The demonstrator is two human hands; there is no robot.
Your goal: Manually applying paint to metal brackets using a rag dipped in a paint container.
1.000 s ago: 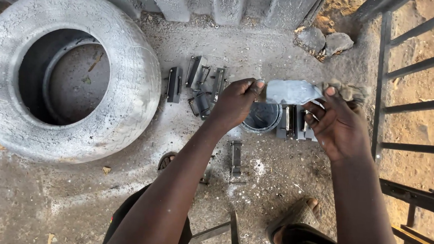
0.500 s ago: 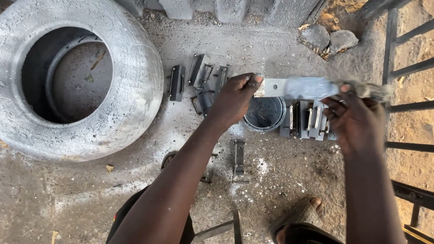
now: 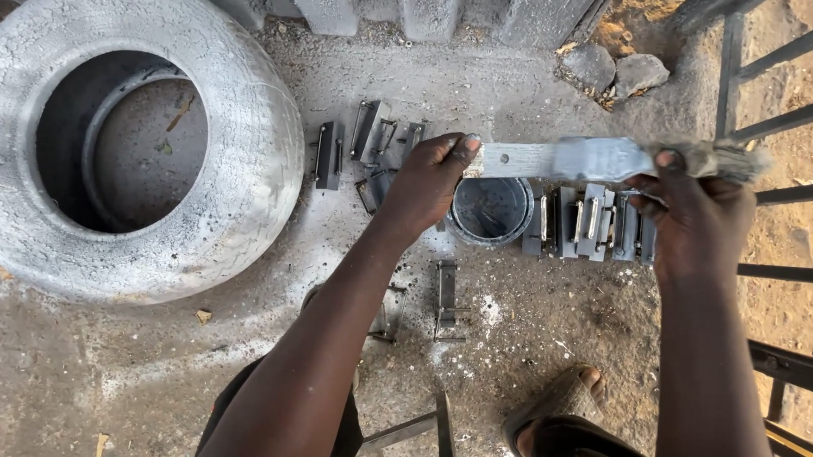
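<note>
On the dusty concrete floor, you hold a paint-coated brush level over the small paint tin; left hand fingers pinch its handle end, right hand fingers clasp the bristle end, so drips likely fall into the tin.

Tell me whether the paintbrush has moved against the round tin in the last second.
Yes. The paintbrush, held at both ends by the left hand and right hand, has risen and stretched rightward, its bristles now past the tin toward the metal gate.

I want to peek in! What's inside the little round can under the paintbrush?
The can holds something dark, probably paint, with a few streaks showing. The paintbrush covers its far rim, and its depth cannot be seen.
</note>
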